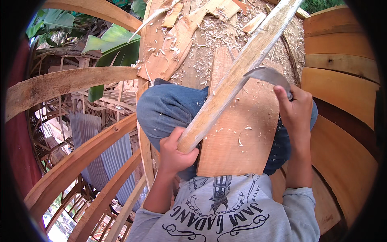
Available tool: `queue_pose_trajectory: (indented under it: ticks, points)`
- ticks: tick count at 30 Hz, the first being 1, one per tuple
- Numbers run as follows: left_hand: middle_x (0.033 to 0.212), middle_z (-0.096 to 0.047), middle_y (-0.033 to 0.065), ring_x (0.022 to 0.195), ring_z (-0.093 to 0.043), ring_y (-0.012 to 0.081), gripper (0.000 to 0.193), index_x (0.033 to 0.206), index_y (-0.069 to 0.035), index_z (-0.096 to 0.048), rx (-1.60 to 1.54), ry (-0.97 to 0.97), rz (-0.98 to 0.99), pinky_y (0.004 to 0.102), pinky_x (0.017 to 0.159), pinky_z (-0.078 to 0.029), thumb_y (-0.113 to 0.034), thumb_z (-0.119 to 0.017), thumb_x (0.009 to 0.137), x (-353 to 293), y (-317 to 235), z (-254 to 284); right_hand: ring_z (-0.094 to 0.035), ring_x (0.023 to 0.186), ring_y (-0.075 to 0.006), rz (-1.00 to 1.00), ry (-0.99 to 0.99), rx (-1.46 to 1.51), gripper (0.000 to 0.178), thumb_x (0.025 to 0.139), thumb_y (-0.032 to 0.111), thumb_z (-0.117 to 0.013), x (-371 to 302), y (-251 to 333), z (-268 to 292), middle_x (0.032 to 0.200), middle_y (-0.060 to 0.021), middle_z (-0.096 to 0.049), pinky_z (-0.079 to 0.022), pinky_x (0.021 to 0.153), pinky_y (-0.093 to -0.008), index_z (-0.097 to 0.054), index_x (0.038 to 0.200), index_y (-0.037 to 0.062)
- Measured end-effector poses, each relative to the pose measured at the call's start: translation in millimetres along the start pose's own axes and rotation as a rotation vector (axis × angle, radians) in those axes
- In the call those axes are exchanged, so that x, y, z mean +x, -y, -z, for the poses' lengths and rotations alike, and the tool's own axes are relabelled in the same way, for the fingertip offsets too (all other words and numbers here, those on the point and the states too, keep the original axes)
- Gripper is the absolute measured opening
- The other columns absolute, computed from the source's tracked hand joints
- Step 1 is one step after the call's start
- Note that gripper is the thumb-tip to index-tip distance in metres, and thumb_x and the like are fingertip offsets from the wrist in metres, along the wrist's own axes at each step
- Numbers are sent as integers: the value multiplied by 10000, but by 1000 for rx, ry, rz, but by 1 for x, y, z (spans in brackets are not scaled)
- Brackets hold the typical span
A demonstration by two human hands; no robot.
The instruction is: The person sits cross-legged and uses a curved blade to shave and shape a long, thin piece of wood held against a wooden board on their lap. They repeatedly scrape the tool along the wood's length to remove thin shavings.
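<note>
A long, pale wooden pole slants from my lap up to the far right, its surface partly whittled. My left hand is wrapped round its near end. In my right hand is a curved knife with a broad, sickle-like steel blade; my fingers are closed and mostly hide its handle. The tip of the blade meets the pole's right edge near its middle. Beneath the pole a wide wooden board lies across my lap, its near end against my shirt, with a few curled shavings on it.
Shavings and offcuts litter the plank floor ahead. Curved wooden rails stand at the left, with corrugated sheets and stacked timber below. A wall of wooden planks rises close on the right. A large green leaf hangs past the rails.
</note>
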State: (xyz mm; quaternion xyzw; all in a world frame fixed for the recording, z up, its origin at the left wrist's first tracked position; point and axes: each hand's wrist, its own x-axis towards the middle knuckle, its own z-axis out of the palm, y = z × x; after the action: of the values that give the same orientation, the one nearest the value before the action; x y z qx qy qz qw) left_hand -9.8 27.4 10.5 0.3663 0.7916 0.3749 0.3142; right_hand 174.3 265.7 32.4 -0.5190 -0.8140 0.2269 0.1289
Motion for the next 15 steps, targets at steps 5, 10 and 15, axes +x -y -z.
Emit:
queue_pose_trajectory:
  ticks: [5, 10, 15]
  points:
    - [689, -634, 88, 632, -659, 139, 293, 878, -17, -595, -12, 9, 34, 254, 594, -486, -31, -653, 591, 1, 0, 2, -543, 430, -277, 243, 76, -91, 644, 690, 646, -686, -13, 21, -26, 467, -113, -502, -411, 420, -349, -527, 549, 38]
    - [654, -556, 18, 607, -510, 42, 274, 853, 17, -572, -58, -4, -13, 205, 569, -409, 8, -592, 580, 4, -1, -1, -504, 401, -253, 255, -25, -184, 681, 643, 695, -681, 3, 13, -27, 449, -94, -477, -395, 411, -337, -504, 524, 49]
    - [649, -556, 19, 616, -505, 35, 270, 845, 12, -570, -82, 15, 10, 210, 568, -408, -7, -591, 576, 4, -4, 2, -449, 398, -243, 32, -122, 0, 703, 744, 650, -647, 34, -16, -27, 440, -107, -450, -351, 423, -369, -489, 533, -2]
